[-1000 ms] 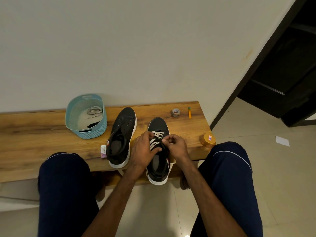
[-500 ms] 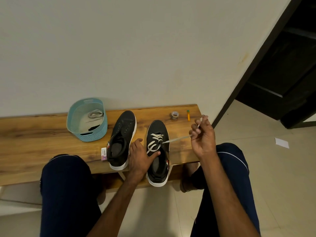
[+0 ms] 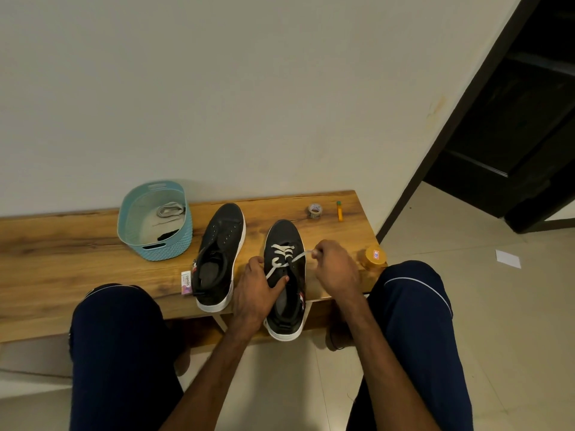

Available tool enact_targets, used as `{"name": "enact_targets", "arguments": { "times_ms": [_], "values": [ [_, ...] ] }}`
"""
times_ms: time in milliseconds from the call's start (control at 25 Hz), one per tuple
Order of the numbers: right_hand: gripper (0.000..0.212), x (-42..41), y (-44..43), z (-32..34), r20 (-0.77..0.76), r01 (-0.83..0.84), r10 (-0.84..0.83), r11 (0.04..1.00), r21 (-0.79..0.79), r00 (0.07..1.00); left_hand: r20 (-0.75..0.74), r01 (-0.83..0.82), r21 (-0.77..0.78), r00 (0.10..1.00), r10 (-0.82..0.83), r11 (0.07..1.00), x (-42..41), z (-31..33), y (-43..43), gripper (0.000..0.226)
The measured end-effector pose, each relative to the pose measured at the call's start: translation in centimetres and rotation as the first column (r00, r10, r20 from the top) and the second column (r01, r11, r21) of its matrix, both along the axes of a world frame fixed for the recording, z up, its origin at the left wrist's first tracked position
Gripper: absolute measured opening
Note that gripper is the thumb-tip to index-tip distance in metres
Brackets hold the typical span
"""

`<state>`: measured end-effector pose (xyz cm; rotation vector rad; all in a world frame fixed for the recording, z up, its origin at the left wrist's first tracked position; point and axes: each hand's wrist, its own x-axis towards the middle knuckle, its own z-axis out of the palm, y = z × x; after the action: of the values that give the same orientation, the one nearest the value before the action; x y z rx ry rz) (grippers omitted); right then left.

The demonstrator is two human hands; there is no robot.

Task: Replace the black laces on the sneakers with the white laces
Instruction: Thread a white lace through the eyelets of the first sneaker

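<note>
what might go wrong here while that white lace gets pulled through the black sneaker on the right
1. The black white-soled sneaker has its heel past the wooden bench edge; only the left hand grips it, so a hard tug might tip it off.
2. The right hand, pinching the flat white lace, is close beside the small orange-lidded jar at the bench corner; a wide pull could knock it off.

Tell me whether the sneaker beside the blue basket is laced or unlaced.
Unlaced: the sneaker shows bare eyelets, and no lace is visible crossing its tongue.
</note>
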<state>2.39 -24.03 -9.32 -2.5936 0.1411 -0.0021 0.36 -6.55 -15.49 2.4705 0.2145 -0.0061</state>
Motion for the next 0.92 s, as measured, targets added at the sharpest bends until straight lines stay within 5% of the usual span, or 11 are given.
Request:
{"name": "enact_targets", "arguments": {
  "times_ms": [120, 360, 640, 920],
  "values": [
    [0.014, 0.1, -3.1, 2.8, 0.076, 0.037, -0.036, 0.999, -0.013, 0.996, 0.017, 0.004, 0.021, 1.0, -0.004, 1.0, 0.0, 0.4, -0.1, 0.068],
    [0.017, -0.5, -3.0, 1.1, -0.269, 0.002, 0.0, 1.0, 0.008, 0.963, 0.094, 0.122, 0.207, 0.985, -0.144, 0.971, -0.4, 1.7, -0.4, 0.058],
    [0.011, 0.9, -2.2, 1.1, -0.078, 0.004, 0.048, 0.83, 0.558, 0.996, 0.067, 0.088, 0.039, 0.994, -0.091, 0.995, -0.2, 2.1, -0.6, 0.031],
    [0.003, 1.7, 2.6, -3.3, -0.044, -0.095, 0.123, 0.91, 0.404, 0.991, 0.05, -0.003, -0.093, 0.999, 0.008, 0.996, 0.2, 2.5, 0.2, 0.027]
  ]
}}
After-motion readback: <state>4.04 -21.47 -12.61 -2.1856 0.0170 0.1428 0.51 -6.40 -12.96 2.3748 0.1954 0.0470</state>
